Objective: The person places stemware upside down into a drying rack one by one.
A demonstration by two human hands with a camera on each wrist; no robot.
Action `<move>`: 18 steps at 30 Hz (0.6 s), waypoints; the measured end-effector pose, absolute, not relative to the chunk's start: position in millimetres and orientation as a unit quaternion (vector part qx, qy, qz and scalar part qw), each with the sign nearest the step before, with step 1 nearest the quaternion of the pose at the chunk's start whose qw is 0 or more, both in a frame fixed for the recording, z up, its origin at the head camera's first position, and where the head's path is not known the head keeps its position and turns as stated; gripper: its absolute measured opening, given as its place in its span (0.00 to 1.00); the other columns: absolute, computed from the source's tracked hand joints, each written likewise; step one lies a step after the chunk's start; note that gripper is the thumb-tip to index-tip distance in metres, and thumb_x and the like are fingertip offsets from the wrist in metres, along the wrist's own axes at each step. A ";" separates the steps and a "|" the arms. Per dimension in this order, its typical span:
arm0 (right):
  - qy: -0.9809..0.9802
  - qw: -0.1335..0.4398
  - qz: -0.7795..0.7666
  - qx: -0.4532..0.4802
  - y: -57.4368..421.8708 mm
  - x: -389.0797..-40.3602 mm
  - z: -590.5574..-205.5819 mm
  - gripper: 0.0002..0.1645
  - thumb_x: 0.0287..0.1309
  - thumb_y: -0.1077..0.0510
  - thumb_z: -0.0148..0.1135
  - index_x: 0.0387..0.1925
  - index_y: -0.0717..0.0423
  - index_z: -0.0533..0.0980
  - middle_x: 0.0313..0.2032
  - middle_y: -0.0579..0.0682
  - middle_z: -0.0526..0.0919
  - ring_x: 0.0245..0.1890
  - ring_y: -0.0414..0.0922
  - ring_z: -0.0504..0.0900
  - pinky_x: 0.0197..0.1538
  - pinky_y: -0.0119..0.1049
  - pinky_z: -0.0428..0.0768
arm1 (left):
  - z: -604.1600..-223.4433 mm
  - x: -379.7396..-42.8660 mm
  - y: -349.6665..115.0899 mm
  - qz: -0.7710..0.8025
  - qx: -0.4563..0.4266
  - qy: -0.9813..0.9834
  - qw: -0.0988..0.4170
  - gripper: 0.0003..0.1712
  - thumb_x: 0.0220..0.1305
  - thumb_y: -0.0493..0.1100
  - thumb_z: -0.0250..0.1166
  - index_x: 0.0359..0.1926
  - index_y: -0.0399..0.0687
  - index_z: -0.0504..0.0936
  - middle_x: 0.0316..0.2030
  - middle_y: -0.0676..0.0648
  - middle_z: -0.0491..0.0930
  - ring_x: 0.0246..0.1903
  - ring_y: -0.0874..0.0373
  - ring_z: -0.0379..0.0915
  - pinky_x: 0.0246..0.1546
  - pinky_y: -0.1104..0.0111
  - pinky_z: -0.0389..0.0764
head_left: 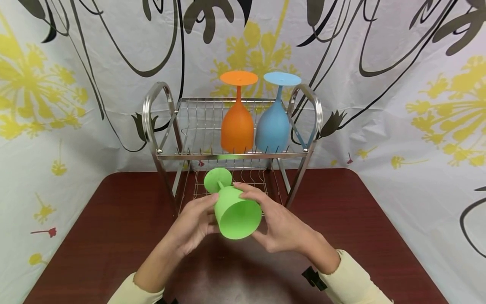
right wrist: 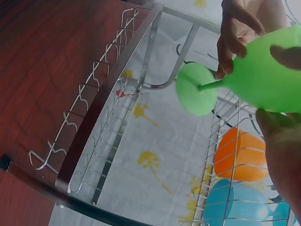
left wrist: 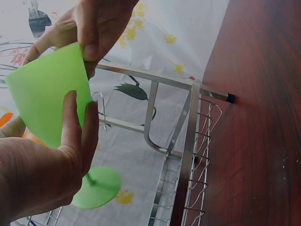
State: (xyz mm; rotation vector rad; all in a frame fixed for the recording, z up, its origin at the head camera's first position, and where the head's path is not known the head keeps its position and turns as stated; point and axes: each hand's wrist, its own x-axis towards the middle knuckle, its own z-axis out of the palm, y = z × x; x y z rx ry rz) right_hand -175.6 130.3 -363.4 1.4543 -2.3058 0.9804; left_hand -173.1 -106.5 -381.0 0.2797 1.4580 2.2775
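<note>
Between both hands, in front of the metal rack, is a green plastic goblet (head_left: 234,194). It is tilted, with its open mouth facing the head camera and its round foot away toward the rack. My left hand (head_left: 194,226) grips the bowl from the left, fingers along its side in the left wrist view. From the right, my right hand (head_left: 282,223) holds the same bowl near the rim, thumb below and fingers over the top. In the right wrist view the goblet's stem and foot (right wrist: 195,89) stick out free of the fingers.
A two-tier metal dish rack (head_left: 231,156) stands on the dark red table (head_left: 353,236). On its upper tier an orange goblet (head_left: 237,126) and a blue goblet (head_left: 272,128) stand upside down side by side, toward the right. A patterned cloth (head_left: 379,105) hangs behind.
</note>
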 end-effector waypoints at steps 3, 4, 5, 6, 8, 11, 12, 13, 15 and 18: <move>-0.807 0.092 0.317 0.490 133.2 -173.5 -363.1 0.56 0.42 0.62 0.76 0.69 0.54 0.52 0.74 0.55 0.54 0.70 0.48 0.62 0.66 0.41 0.70 | -382.3 -171.3 -106.4 0.824 0.108 0.519 0.202 0.32 0.73 0.45 0.52 0.70 0.31 0.57 0.56 0.40 0.73 0.51 0.50 0.76 0.48 0.54 0.82; -0.811 0.082 0.313 0.487 134.2 -172.9 -363.0 0.58 0.42 0.58 0.76 0.70 0.53 0.51 0.74 0.54 0.52 0.70 0.47 0.62 0.66 0.42 0.70 | -382.7 -170.8 -106.2 0.824 0.108 0.519 0.198 0.32 0.73 0.44 0.53 0.71 0.33 0.56 0.60 0.39 0.70 0.54 0.50 0.75 0.50 0.52 0.81; -0.816 0.072 0.310 0.482 135.0 -172.3 -363.1 0.59 0.43 0.55 0.77 0.71 0.51 0.50 0.75 0.53 0.51 0.69 0.46 0.62 0.65 0.42 0.71 | -383.1 -170.1 -106.0 0.824 0.106 0.522 0.194 0.33 0.72 0.42 0.53 0.72 0.35 0.54 0.63 0.38 0.67 0.56 0.50 0.74 0.50 0.51 0.80; -0.820 0.062 0.310 0.478 135.6 -172.0 -363.0 0.60 0.45 0.52 0.76 0.72 0.50 0.49 0.75 0.52 0.49 0.69 0.46 0.62 0.65 0.43 0.71 | -383.3 -169.4 -105.6 0.823 0.104 0.525 0.188 0.34 0.71 0.41 0.54 0.72 0.36 0.53 0.65 0.37 0.65 0.57 0.50 0.73 0.51 0.50 0.79; -0.824 0.045 0.317 0.467 136.4 -171.3 -363.0 0.59 0.48 0.46 0.74 0.73 0.49 0.47 0.76 0.49 0.47 0.69 0.44 0.62 0.64 0.43 0.72 | -383.5 -167.3 -104.5 0.822 0.099 0.534 0.171 0.36 0.69 0.38 0.57 0.72 0.39 0.52 0.67 0.35 0.62 0.58 0.49 0.71 0.52 0.50 0.79; -0.830 0.032 0.330 0.449 136.6 -171.0 -363.6 0.58 0.51 0.42 0.70 0.74 0.46 0.47 0.76 0.43 0.47 0.68 0.42 0.62 0.63 0.43 0.72 | -382.6 -162.6 -101.8 0.809 0.102 0.564 0.129 0.39 0.64 0.35 0.63 0.71 0.42 0.53 0.66 0.36 0.63 0.58 0.46 0.71 0.52 0.53 0.80; -0.832 0.029 0.334 0.442 136.4 -171.2 -363.8 0.57 0.52 0.41 0.70 0.75 0.45 0.47 0.76 0.41 0.47 0.68 0.41 0.63 0.63 0.42 0.73 | -382.3 -160.9 -100.5 0.800 0.109 0.579 0.112 0.41 0.61 0.35 0.65 0.70 0.43 0.54 0.66 0.37 0.64 0.59 0.46 0.71 0.52 0.55 0.80; -0.835 0.027 0.339 0.433 136.1 -171.2 -364.0 0.57 0.53 0.41 0.69 0.75 0.44 0.47 0.76 0.39 0.47 0.67 0.40 0.63 0.62 0.42 0.74 | -381.9 -159.0 -99.3 0.790 0.118 0.594 0.093 0.42 0.59 0.34 0.67 0.70 0.43 0.55 0.65 0.38 0.65 0.59 0.46 0.70 0.52 0.57 0.80; -0.842 0.023 0.345 0.415 135.6 -171.7 -364.8 0.55 0.55 0.41 0.67 0.76 0.43 0.47 0.75 0.37 0.49 0.64 0.38 0.65 0.60 0.42 0.75 | -381.9 -155.6 -96.7 0.767 0.138 0.625 0.054 0.43 0.56 0.34 0.70 0.69 0.43 0.56 0.64 0.39 0.66 0.60 0.47 0.69 0.52 0.61 0.80; -0.850 0.020 0.346 0.396 134.4 -173.0 -366.6 0.51 0.59 0.42 0.64 0.76 0.41 0.48 0.73 0.36 0.55 0.59 0.36 0.69 0.56 0.41 0.77 | -382.7 -151.7 -93.1 0.739 0.160 0.654 0.010 0.44 0.52 0.32 0.72 0.67 0.41 0.58 0.63 0.40 0.67 0.59 0.46 0.70 0.50 0.63 0.82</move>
